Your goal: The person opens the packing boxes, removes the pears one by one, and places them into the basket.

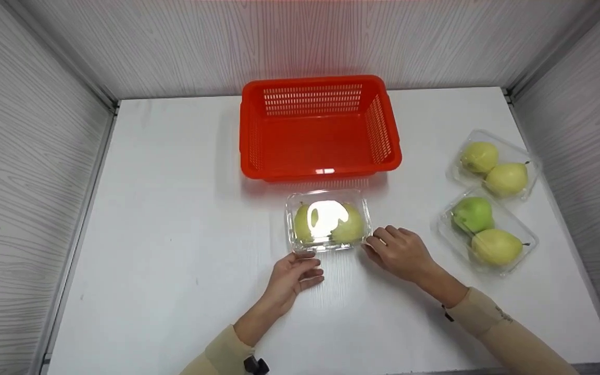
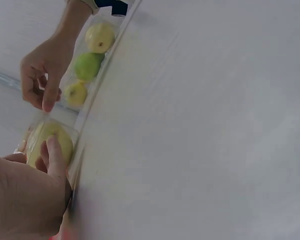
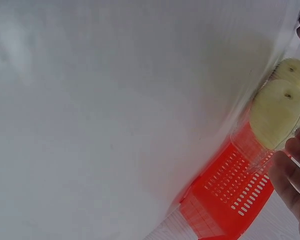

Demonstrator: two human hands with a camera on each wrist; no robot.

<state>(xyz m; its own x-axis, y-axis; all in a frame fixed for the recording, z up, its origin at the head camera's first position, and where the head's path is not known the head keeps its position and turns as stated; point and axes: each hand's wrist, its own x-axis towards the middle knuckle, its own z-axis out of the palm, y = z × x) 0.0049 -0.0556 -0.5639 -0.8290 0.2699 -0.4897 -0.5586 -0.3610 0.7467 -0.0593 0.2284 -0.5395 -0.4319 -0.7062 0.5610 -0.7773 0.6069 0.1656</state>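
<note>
A clear plastic clamshell box (image 1: pixel 353 195) with two yellow-green pears (image 1: pixel 349 224) inside lies on the table, just in front of the red basket. Bright glare covers part of its lid. My left hand (image 1: pixel 292 278) is at the box's near left edge, its fingers loosely extended and the upper ones right at the rim. At the near right corner, my right hand (image 1: pixel 401 252) has curled fingers and pinches the box's edge. The left wrist view shows this right hand (image 2: pixel 47 70) from the side, fingertips down at the box. In the right wrist view, a pear (image 3: pixel 275 112) shows through the plastic.
The red plastic basket (image 1: pixel 321 174) with slotted walls stands at the back middle, with nothing in it. On the right, two more clear boxes hold pears: yellow ones (image 1: pixel 507 178) in the farther, a green one (image 1: pixel 473 214) and a yellow one in the nearer. Panel walls (image 1: pixel 29 172) enclose the table.
</note>
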